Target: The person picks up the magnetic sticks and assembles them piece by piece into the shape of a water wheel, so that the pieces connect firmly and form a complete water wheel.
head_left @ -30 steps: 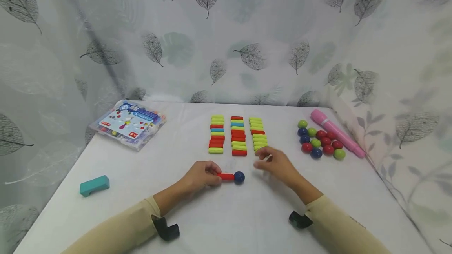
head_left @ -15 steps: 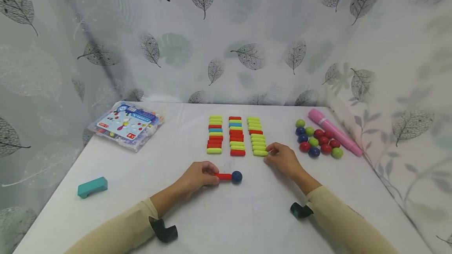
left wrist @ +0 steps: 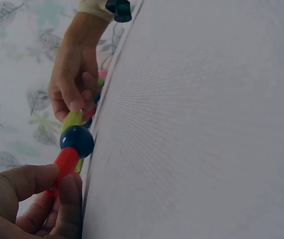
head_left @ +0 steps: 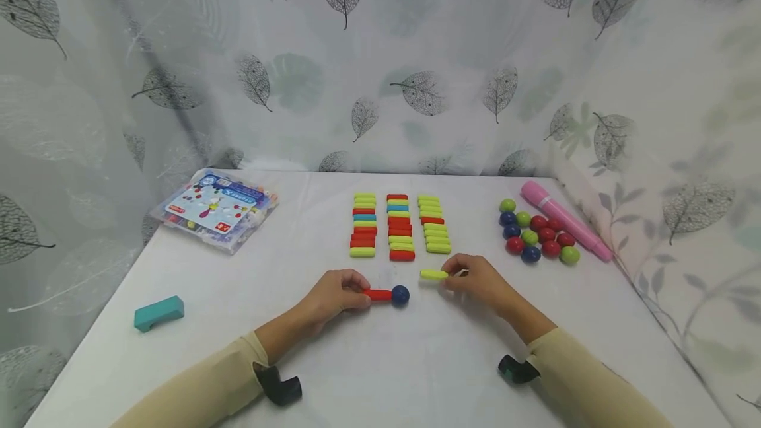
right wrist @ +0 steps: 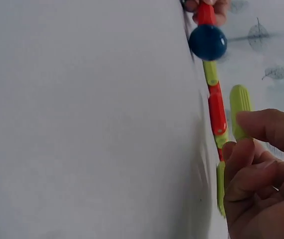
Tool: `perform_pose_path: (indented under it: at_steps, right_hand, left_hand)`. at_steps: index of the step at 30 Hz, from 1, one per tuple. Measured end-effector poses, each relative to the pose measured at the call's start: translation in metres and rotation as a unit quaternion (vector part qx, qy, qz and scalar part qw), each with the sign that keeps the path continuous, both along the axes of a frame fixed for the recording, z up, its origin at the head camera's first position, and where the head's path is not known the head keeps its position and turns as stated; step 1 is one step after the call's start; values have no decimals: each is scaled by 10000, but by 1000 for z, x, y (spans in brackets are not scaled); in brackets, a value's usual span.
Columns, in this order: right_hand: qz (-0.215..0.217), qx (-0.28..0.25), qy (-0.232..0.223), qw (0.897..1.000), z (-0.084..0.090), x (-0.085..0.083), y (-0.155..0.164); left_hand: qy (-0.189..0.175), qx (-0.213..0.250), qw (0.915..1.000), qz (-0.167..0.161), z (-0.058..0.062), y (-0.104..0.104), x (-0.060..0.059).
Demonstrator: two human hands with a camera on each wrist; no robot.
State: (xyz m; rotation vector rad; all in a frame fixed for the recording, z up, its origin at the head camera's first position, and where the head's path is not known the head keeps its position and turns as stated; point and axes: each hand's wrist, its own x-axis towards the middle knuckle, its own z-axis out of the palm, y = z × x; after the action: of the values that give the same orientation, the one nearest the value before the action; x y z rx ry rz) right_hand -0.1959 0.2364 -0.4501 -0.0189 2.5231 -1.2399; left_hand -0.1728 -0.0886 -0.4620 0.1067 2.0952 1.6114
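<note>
Right grip [head_left: 475, 279] pinching short yellow-green stick [head_left: 433, 275].

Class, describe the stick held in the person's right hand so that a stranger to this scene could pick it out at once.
Start at the three columns of coloured sticks in the middle of the white table. Just in front of the right-hand column, the right hand pinches one yellow-green stick. Unlike its neighbours, it lies alone, apart from the rows, pointing towards the blue ball.
</note>
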Motion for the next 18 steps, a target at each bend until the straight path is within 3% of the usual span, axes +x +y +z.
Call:
perform_pose_path:
  at_steps: [5,10,13,15,18]
  right_hand:
    - [617,-205,-4,9979,2,17,-14]
    - [765,-205,-71,9968,0,19,-15]
    - [309,-350,-126,9988,2,9,-5]
    - [-349,-620,-107,9974,3,-2,3]
    - [-1280,-1019,-20,9865,2,-19,11]
  left_hand:
    - [34,14,10000,62,0,-1,-2]
    - [-19,38,10000,20,0,0,0]
    - [-13,67,10000,-16,1,1,1]
    - [8,75,10000,-30,1,1,1]
    - [46,54,10000,-65,0,0,1]
